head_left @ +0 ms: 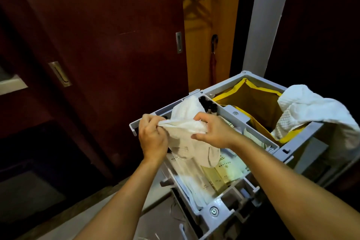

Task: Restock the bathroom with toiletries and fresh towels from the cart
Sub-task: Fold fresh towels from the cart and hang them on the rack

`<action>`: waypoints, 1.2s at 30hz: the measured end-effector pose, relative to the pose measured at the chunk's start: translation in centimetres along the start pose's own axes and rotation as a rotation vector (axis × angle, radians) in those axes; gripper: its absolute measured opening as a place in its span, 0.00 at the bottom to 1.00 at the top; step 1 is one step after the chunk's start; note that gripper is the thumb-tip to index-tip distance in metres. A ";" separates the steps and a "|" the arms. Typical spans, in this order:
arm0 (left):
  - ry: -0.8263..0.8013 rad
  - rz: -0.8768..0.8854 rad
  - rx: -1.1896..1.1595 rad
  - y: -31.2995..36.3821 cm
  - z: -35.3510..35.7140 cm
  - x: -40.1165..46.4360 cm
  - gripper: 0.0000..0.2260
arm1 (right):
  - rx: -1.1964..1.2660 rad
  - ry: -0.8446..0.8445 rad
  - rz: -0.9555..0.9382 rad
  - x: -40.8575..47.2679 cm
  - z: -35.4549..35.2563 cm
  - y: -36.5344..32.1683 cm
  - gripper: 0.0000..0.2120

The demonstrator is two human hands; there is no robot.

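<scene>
hands: the left hand point(153, 134) and the right hand point(211, 132) both hold a white cloth point(187, 126) above the cart point(216, 208); the fingers of each are curled and pinch a bunched edge of it, the rest hangs down into the cart's top tray.
task thing: the cloth is over the left half of the cart, stretched between the two hands.
in the cart: under the cloth lie flat paper packets point(231, 169) and tan boxes point(214, 179); dark bottle caps point(209, 104) stand in a row at the far edge, just behind the cloth.
right of the cart tray: a yellow bag point(253, 103) sits open in the frame, and a white towel point(303, 111) is draped over its far right rim.
blocking: both forearms cross over the near part of the cart and cover part of the tray.
beyond the cart: a dark red sliding door point(109, 45) with a metal pull point(178, 42); a folded umbrella point(213, 60) hangs in the yellow-lit gap behind the cart; a white post point(266, 19) rises behind the bag.
floor: pale, left of and below the cart, dim.
hard to make out: print on the packets is too small to read; the cart's lower shelves are in shadow and cut off at the bottom edge.
</scene>
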State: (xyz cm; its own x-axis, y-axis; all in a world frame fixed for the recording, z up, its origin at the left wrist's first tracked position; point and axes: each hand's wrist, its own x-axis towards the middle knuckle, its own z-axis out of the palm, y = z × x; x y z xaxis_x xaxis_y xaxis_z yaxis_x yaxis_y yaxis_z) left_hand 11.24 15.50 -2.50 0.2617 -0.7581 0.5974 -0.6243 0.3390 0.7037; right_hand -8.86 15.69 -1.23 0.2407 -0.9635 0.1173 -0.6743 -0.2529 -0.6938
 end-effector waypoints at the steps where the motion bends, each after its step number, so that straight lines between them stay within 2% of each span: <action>1: 0.016 -0.066 -0.014 0.3 0.1 0.0 0.15 | -0.141 0.141 0.017 -0.1 0.7 -0.1 0.17; 3: 0.018 -0.138 -0.021 0.8 0.4 0.2 0.14 | -0.404 0.434 0.053 0.0 2.0 -0.2 0.20; 5: 0.029 -0.164 -0.014 1.0 0.6 0.7 0.14 | -0.453 0.558 0.049 0.2 2.7 -0.3 0.20; 8: 0.073 -0.217 -0.007 0.9 0.1 2.5 0.14 | -0.376 0.456 0.034 0.4 2.1 0.4 0.21; 11: 0.083 -0.153 0.021 0.9 -0.3 4.2 0.14 | -0.125 0.343 0.050 0.7 0.8 1.1 0.20; 15: 0.109 -0.097 0.041 1.5 -0.3 6.5 0.14 | 0.065 0.445 0.082 1.1 -0.3 0.8 0.22; 18: 0.090 -0.082 0.081 1.5 -0.3 8.1 0.15 | -0.017 0.538 0.076 1.5 -0.8 0.5 0.22; 21: 0.118 -0.169 0.087 0.9 -0.4 9.6 0.15 | -0.070 0.444 0.117 2.1 -1.0 0.9 0.14; 24: 0.127 -0.366 0.104 -0.7 -0.7 11.1 0.15 | -0.283 0.346 0.269 2.0 -0.9 2.6 0.12; 27: 0.073 -0.404 0.141 -1.8 -1.0 11.6 0.15 | -0.364 0.302 0.460 2.0 -1.1 4.0 0.08; 29: 0.038 -0.336 0.161 -1.9 -0.9 11.4 0.13 | -0.164 0.283 0.583 2.6 -1.7 4.3 0.11; 31: 0.027 -0.284 0.169 -1.9 -1.0 11.6 0.12 | 0.271 0.278 0.621 3.4 -2.8 3.9 0.12; 33: 0.043 -0.302 0.160 -2.0 -1.2 12.4 0.12 | 0.618 0.240 0.599 3.9 -4.2 3.2 0.09; 35: 0.070 -0.344 0.158 -2.2 -1.5 13.1 0.13 | 0.767 0.228 0.562 4.4 -5.3 2.8 0.10; 36: 0.078 -0.341 0.167 -2.3 -1.7 13.4 0.13 | 0.711 0.266 0.553 4.7 -5.6 2.7 0.11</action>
State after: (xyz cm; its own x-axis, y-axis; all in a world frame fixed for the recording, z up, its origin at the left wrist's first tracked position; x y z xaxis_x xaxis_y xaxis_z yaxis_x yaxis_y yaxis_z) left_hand 17.46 5.54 4.51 0.5262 -0.7646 0.3723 -0.6013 -0.0249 0.7987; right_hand -13.49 9.99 1.46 -0.2129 -0.9416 -0.2610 -0.0398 0.2752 -0.9606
